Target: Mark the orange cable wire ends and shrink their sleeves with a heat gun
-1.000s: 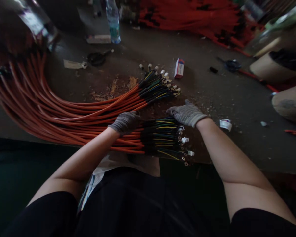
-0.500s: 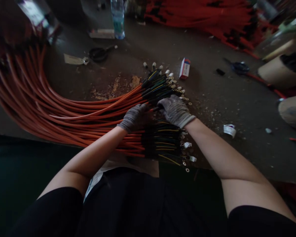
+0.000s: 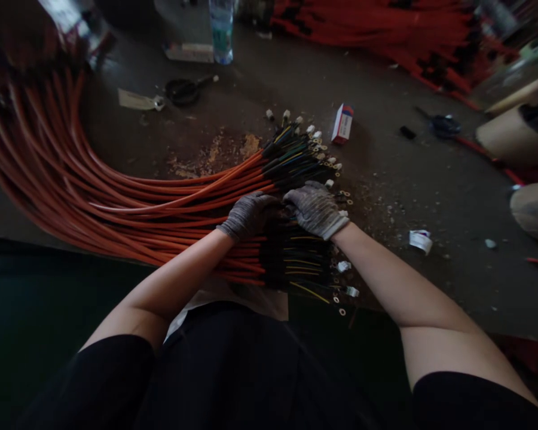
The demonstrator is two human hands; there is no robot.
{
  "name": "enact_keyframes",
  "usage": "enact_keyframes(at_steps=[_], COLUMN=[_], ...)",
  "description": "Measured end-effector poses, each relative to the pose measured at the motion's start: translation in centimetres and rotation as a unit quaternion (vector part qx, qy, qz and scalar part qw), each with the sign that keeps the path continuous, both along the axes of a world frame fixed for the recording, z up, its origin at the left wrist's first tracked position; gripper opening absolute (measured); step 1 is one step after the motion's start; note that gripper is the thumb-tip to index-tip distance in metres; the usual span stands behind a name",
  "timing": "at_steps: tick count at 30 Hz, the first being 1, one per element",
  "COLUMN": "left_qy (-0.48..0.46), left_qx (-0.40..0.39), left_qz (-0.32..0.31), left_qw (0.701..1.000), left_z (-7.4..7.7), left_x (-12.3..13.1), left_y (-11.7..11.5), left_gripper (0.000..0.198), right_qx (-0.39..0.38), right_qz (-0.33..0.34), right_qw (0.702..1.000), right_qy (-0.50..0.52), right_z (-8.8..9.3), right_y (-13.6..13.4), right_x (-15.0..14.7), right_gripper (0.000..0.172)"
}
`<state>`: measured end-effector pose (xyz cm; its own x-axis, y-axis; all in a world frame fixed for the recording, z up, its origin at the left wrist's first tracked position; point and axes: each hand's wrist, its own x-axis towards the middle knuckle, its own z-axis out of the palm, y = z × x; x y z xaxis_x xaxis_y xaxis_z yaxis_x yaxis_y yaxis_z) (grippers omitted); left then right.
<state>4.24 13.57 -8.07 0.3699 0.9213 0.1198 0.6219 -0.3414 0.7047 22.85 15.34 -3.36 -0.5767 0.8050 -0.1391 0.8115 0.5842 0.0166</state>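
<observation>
Two bundles of orange cables (image 3: 130, 209) sweep across the floor from the left and end in black-sleeved wires with thin coloured leads and ring terminals. The upper bundle's ends (image 3: 298, 156) fan out towards the far side. The lower bundle's ends (image 3: 296, 260) lie nearer me. In grey work gloves, my left hand (image 3: 248, 216) and my right hand (image 3: 316, 209) meet over black-sleeved wires between the bundles. The gloves hide my fingertips and part of the wires.
A small red-and-white box (image 3: 342, 123) stands just beyond the terminals. Loose bits lie scattered on the dark concrete floor. Farther back are a water bottle (image 3: 221, 33), a pile of red cables (image 3: 376, 24), and cardboard tubes (image 3: 520, 134) at the right.
My hands have moved together over the wires and now nearly touch. The view has shifted slightly, so the floor objects sit further right.
</observation>
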Motion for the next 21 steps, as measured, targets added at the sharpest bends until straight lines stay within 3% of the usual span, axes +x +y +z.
enact_keyframes(at_steps=[4, 8, 13, 16, 21], left_qy=[0.112, 0.235, 0.319, 0.32, 0.315], left_qx=[0.003, -0.006, -0.01, -0.002, 0.013], left_qz=[-0.053, -0.113, -0.027, -0.026, -0.017], left_qw=[0.992, 0.965, 0.947, 0.947, 0.949], left_z=[0.8, 2.8, 3.7, 3.1, 2.6], left_x=[0.0, 0.4, 0.8, 0.9, 0.7], left_y=[-0.5, -0.5, 2.0, 2.9, 2.4], left_gripper=[0.029, 0.036, 0.039, 0.039, 0.04], right_qx=[-0.011, -0.017, -0.023, -0.018, -0.037], right_qz=[-0.011, -0.04, -0.071, -0.059, -0.083], right_qw=[1.0, 0.999, 0.989, 0.989, 0.989], right_qy=[-0.026, -0.032, -0.125, -0.138, -0.114], right_z=[-0.3, -0.1, 0.2, -0.2, -0.3], right_y=[-0.3, 1.5, 4.3, 4.9, 5.1], right_x=[0.7, 0.9, -0.9, -1.3, -0.9], right_gripper=[0.032, 0.037, 0.039, 0.039, 0.04])
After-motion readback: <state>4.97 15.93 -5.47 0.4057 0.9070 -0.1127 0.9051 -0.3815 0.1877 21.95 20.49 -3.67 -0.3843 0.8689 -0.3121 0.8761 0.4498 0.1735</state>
